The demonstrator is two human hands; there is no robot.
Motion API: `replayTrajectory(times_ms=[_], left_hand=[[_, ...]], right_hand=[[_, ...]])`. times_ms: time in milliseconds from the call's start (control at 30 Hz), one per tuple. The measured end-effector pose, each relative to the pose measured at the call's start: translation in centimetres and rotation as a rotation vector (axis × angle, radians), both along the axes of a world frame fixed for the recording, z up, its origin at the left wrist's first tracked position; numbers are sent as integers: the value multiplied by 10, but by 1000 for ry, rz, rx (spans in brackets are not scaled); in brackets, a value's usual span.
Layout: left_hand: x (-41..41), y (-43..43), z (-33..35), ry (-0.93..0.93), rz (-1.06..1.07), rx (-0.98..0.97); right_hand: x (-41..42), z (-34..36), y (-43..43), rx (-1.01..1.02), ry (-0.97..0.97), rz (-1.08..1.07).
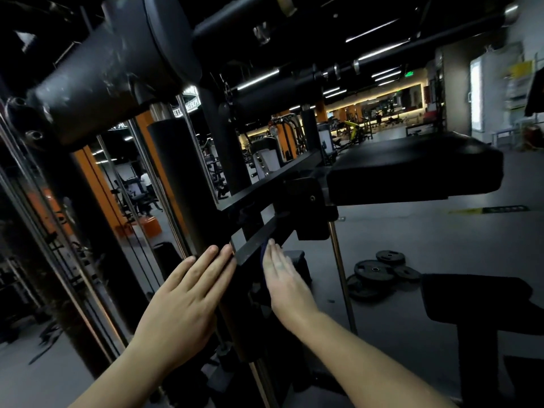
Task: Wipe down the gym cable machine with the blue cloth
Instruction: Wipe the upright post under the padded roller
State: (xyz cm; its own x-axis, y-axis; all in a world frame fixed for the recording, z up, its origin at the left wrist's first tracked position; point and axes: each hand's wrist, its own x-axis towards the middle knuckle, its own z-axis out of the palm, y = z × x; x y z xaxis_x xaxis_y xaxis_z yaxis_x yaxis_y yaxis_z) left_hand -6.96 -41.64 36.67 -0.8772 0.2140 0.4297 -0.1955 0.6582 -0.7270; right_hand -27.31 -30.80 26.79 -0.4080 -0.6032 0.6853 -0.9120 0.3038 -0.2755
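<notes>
The cloth [264,254] is barely seen tbh. Only a thin dark-blue strip shows, squeezed between the right hand [284,278] and the side of the bar [253,245] at its near end. The rest is hidden by the palm, so its folds can't be made out.

It's pressed there by the right hand, which is held flat against the bar's right side, fingers straight and close together, pointing up. The thumb is hidden.

The left hand [188,293] is laid flat too, just left of the bar, fingers straight and a little spread. Nothing is held in it. Its fingertips are placed right at the bar's near end; whether they actually touch can't be told in the dim light.

The machine [179,178] is seen as matte black all over. A thick black column is set just left of the bar, and a scuffed round housing [97,83] is mounted high above and left of it. A black pad [412,169] is fixed above and right of the bar. Some plates [379,272] are left on the floor well to the bar's right, past a chrome rod [338,260].
</notes>
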Motion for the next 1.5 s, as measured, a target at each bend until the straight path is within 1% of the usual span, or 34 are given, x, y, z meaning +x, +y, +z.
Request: replayTrajectory(times_ms=[100,167,200,300,400,467,533,600,667,767,833,900,967,1067,1133,1200,1300,1367,1433,1500], left_hand=[[0,0,-1,12,4,-1],[2,-2,0,25,2,-2],[3,-3,2,36,3,-1],[5,-4,10,76,26,22],[6,-3,16,98,45,30],[6,-2,19,106,45,24],[5,-1,21,107,45,20],[5,-1,22,105,42,18],[6,-1,23,104,40,16],[8,-3,26,93,45,4],[9,-5,27,82,52,0],[9,-5,27,81,56,-1],[8,-5,28,77,59,-11],[9,-7,29,68,55,-14],[9,-8,30,60,54,-16],[9,-8,32,51,42,-17],[8,-6,35,42,29,-14],[8,-6,36,33,32,-11],[8,-7,35,25,39,-12],[6,-9,32,30,37,-14]], right_hand=[[17,-13,7,-73,208,68],[15,4,9,-142,311,99],[14,17,10,-172,329,97],[14,60,15,-289,331,119],[19,96,22,-481,231,137],[25,105,16,-574,190,154],[30,94,0,-536,171,189],[33,74,-14,-420,109,208],[30,63,-17,-351,62,196],[23,64,-12,-300,97,230],[13,73,-7,-238,108,189],[-2,88,-3,-161,11,90],[-8,94,-2,-86,-16,5],[1,78,-7,-115,176,-36],[1,68,-9,-111,238,-26],[-8,79,-7,-102,214,-28],[-20,106,-2,-56,61,-59],[-18,108,-1,-56,34,-46],[-9,99,-1,-103,128,-16],[2,86,-2,-192,281,51]])
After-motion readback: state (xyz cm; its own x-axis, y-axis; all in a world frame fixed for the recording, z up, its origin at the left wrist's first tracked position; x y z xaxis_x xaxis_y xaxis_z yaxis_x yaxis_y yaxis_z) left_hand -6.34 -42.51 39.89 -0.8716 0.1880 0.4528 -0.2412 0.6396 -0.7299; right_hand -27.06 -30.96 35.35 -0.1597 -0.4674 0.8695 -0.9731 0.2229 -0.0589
